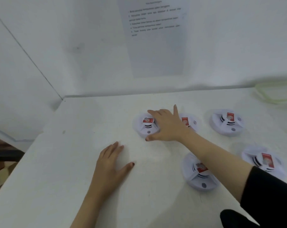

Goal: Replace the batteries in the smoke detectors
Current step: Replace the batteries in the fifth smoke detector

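Five round white plastic smoke detectors are sitting on the white table (73, 162), and the right hand (165, 125) is reaching over the centre detector (144, 129) in the middle of the frame. That hand is lying spread wide, with the index finger stretching past the far rim and the thumb planting by the near rim. The fingers are fairly straight and closing round nothing. Whether the palm is touching the shell, I cannot tell. The left hand (109, 162) is resting flat on the table at lower centre, fingers loose, thumb out, holding nothing.

On handling, I'm judging these to be light, hollow, rigid shells, smooth enough to be sliding on this tabletop. A span across the broad outer rim is looking like the safest hold, with the other hand bracing against any twist. The raised, vented middle is looking thinner, so I'd be keeping the squeeze off it.

As for looks, each is showing a low dome with dark slots around a raised centre. There's a small grey button (148, 132) near the front edge and a red-and-white label (147, 120) on top.

A second detector (193, 123) is peeking out just behind the right hand, and a third (225, 127) is sitting right of centre. Two more are lying at lower right, one (200, 180) partly under the forearm, the other (251, 153) beside the black sleeve (271, 195). A printed paper sheet (156, 46) is hanging on the wall at the top, and a pale translucent tub (277, 94) is sitting at the upper right edge.
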Motion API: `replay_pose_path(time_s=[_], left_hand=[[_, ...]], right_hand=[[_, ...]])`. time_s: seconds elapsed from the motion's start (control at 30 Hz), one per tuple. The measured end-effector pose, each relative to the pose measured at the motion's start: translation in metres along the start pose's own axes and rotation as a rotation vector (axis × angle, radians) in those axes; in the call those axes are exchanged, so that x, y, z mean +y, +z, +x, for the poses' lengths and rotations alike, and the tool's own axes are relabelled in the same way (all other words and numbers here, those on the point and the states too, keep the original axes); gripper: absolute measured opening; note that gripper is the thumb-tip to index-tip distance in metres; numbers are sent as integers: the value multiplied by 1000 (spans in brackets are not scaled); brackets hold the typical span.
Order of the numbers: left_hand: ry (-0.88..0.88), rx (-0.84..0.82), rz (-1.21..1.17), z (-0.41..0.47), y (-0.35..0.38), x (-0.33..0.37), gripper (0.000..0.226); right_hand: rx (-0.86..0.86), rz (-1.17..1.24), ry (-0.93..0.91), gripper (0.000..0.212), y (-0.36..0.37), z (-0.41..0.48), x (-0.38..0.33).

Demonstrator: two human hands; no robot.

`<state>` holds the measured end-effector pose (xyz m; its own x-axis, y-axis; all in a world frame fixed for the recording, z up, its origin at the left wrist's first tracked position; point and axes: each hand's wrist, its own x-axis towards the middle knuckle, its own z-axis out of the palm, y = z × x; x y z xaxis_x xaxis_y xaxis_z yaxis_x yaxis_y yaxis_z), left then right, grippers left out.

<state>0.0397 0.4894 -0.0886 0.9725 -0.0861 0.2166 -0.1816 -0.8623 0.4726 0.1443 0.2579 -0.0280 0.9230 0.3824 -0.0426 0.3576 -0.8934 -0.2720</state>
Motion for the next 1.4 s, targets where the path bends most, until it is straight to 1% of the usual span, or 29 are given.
replay_pose_path(time_s=[0.13, 0.2, 0.23, 0.3, 0.37, 0.43, 0.5, 0.57, 0.63, 0.67, 0.73, 0.8, 0.87, 0.9, 0.97, 1.03, 1.13, 1.23, 1.3, 1.4], left_hand=[[6, 18, -20, -5, 1, -2, 73], [-23, 19, -46, -4, 0, 0, 76], [-40, 12, -72, -4, -2, 2, 78], [-66, -9, -152, -2, -8, 6, 81], [-100, -27, -286, 1, -14, 14, 81], [-135, -38, -457, 5, -20, 27, 88], [-111, -49, -586, 10, -25, 40, 98], [-61, -61, -650, 15, -27, 52, 104], [-52, -36, -679, 17, -28, 63, 102], [-51, -9, -679, 18, -28, 66, 98], [-26, 38, -663, 17, -28, 70, 89], [-14, 54, -655, 14, -28, 71, 88], [-13, 55, -683, 10, -30, 73, 87], [-3, 49, -698, 8, -31, 74, 87], [15, 11, -733, 5, -32, 78, 88], [16, -23, -804, 3, -31, 81, 87], [-3, 4, -928, -1, -27, 88, 76], [6, 60, -950, -7, -21, 96, 61], [67, 23, -947, -10, -19, 102, 64], [146, -67, -866, -10, -17, 107, 82]], right_hand=[[85, -20, 10, 85, 5, 5, -3], [109, 54, 20, 79, 3, 3, -7], [119, 136, 42, 74, 1, 0, -11], [117, 389, 109, 57, -5, -10, -20], [68, 749, 175, 45, -9, -19, -29], [-24, 1138, 207, 48, -11, -28, -38], [-125, 1471, 173, 53, -9, -37, -42], [-196, 1710, 86, 52, -6, -47, -45], [-234, 1851, 42, 50, -6, -58, -50], [-217, 1862, 37, 50, -5, -62, -52], [-133, 1759, 38, 51, -5, -71, -52], [-51, 1624, 36, 49, -7, -80, -50], [7, 1556, 65, 40, -10, -90, -46], [40, 1526, 82, 39, -11, -96, -45], [108, 1426, 67, 48, -10, -107, -41], [154, 1348, 14, 60, -10, -116, -37], [185, 1341, -8, 73, -10, -125, -32], [206, 1374, -21, 79, -9, -130, -30], [240, 1371, -28, 79, -7, -133, -31], [268, 1335, -31, 73, -5, -134, -34]])
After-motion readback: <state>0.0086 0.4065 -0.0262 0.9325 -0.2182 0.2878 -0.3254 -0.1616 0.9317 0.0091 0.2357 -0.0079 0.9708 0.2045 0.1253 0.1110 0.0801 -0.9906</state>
